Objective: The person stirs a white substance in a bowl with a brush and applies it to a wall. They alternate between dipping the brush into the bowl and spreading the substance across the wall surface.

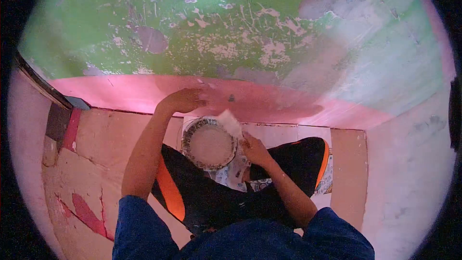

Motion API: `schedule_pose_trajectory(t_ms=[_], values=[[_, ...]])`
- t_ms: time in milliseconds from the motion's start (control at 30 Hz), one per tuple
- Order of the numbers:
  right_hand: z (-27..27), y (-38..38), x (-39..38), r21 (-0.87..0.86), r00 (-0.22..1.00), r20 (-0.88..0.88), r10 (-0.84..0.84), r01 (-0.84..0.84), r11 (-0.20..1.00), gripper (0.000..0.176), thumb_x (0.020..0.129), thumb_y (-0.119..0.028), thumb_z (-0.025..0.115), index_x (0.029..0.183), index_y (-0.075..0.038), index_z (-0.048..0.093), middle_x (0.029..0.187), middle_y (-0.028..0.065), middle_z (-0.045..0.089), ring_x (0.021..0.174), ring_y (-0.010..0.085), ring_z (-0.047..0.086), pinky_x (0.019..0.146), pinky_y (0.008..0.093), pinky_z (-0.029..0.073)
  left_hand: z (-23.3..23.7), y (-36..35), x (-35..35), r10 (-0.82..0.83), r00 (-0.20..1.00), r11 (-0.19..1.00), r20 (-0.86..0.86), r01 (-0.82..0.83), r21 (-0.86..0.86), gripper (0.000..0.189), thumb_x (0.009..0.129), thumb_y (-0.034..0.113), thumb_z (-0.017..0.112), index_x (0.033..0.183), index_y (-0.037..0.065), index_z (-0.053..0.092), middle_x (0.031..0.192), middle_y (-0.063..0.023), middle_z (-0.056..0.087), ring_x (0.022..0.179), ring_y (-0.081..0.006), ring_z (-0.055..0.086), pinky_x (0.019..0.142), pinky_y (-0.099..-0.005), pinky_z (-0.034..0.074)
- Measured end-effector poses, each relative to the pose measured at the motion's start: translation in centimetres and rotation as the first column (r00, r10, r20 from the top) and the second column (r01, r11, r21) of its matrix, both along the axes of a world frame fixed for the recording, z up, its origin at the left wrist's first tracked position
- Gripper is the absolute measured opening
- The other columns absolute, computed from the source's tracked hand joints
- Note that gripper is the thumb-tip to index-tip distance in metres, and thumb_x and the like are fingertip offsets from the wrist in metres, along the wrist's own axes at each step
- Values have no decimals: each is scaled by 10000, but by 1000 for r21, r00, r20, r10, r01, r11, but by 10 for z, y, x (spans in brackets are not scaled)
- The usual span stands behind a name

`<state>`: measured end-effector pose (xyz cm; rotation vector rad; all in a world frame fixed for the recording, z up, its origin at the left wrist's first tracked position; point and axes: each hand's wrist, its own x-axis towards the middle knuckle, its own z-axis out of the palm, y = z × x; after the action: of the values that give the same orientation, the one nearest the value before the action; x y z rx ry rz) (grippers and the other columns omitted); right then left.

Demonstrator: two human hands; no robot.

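A round bucket point(186, 145) with a smeared rim stands between my legs, holding a pale, smooth paste point(211, 147). My right hand point(255, 149) is closed around a putty knife point(230, 122), whose wide, whitish blade overlaps the bucket's right rim. Its handle is mostly hidden by my fingers. Up and to the left, my left hand point(185, 100) is held out empty with the fingers apart, right at the pink lower band point(130, 91) of the wall. A small grey spot point(231, 97) shows on that band, to the right of my left hand.
Above the pink band, the green wall point(183, 19) is scratched, peeling and patched with whitish areas. A pale side wall point(409, 173) closes in on the right. Printed sheets point(327, 175) lie under my bent legs. Stained boards or tiles point(106, 135) cover the floor at left.
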<state>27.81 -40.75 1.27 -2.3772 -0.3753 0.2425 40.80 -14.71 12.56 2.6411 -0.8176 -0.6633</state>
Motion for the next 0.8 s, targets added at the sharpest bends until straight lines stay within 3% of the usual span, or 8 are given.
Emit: schedule_pose_trajectory(t_ms=[67,133,333,433,533,567,667,800], values=[[49,4,0,211,986,5,-169,164,964,213,817,-217,463,908,-25,455,658,99,517,601,208,551,498,327,448,-11,3,1,10,997,997,75,-5,-74,398,823,408,380,1111,157,492,1196,-105,428,1103,-274,392,933,-377,289],[121,11,-6,712,818,-544,-185,567,415,211,831,-248,465,861,-40,473,579,29,454,408,106,437,338,228,343,7,-4,-6,9,999,998,43,-7,-61,392,830,385,386,1090,115,500,1164,-117,453,1062,-284,426,910,-369,320],[121,1,30,743,726,-659,-197,669,-23,141,822,-218,473,778,-84,478,506,-17,397,306,62,276,266,192,194,-8,-1,-6,-21,996,1000,86,22,-12,402,839,377,381,1062,69,511,1140,-140,468,1042,-291,445,893,-363,345],[15,-23,40,644,648,-739,-183,760,91,117,800,-186,494,718,-107,468,483,-20,390,325,65,318,274,187,205,0,-5,-9,-14,997,999,80,18,-39,448,812,414,410,1081,68,502,1156,-146,455,1072,-286,422,911,-355,321],[29,-40,40,622,648,-739,-186,762,184,161,813,-232,462,698,-124,427,537,-12,409,354,91,339,292,213,250,-28,5,3,16,994,996,112,-6,-92,481,777,432,467,1089,67,498,1130,-151,477,1036,-284,458,881,-342,349],[80,-34,43,577,618,-665,-419,782,236,177,815,-241,458,684,-124,437,530,-17,408,353,76,336,282,215,249,-26,4,2,-45,992,995,117,56,-86,460,774,422,478,1068,69,507,1096,-151,498,995,-289,484,848,-344,373],[209,-38,37,840,796,-443,-412,529,118,217,831,-282,464,695,-113,454,517,-28,411,346,56,330,285,204,273,-8,-12,-8,-88,995,994,40,90,-59,358,807,354,445,1064,115,513,1085,-133,505,1000,-289,477,849,-344,383],[222,-30,41,897,816,-283,-503,411,162,239,841,-313,458,722,-105,475,516,-31,415,350,63,356,294,201,294,-25,-9,0,-82,994,979,77,94,-180,394,767,400,499,975,66,524,989,-168,544,912,-300,525,783,-360,409]])
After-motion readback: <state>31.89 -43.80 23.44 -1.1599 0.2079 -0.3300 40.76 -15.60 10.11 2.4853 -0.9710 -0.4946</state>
